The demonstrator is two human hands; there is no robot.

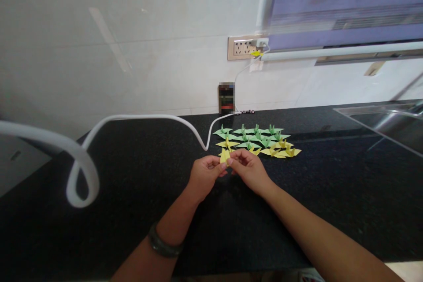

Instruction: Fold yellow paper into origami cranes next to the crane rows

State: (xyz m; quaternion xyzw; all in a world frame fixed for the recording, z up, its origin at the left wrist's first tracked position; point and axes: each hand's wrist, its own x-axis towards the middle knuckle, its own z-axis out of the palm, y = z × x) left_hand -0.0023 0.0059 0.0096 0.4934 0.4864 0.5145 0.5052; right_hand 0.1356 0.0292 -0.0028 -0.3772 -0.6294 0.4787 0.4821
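Note:
My left hand [205, 174] and my right hand [249, 168] meet over the black countertop [132, 194], fingers pinched together on a small yellow folded paper piece [224, 157]. Just beyond the hands lie several folded paper cranes in rows: green cranes [256, 134] at the back, yellow cranes [280, 150] nearer. A dark bracelet [163, 244] circles my left wrist.
A thick white cable [142, 118] loops across the counter's left side and rises to a wall socket [243, 47]. A small dark device [226, 98] leans against the tiled wall. A metal sink [386, 119] sits at the right.

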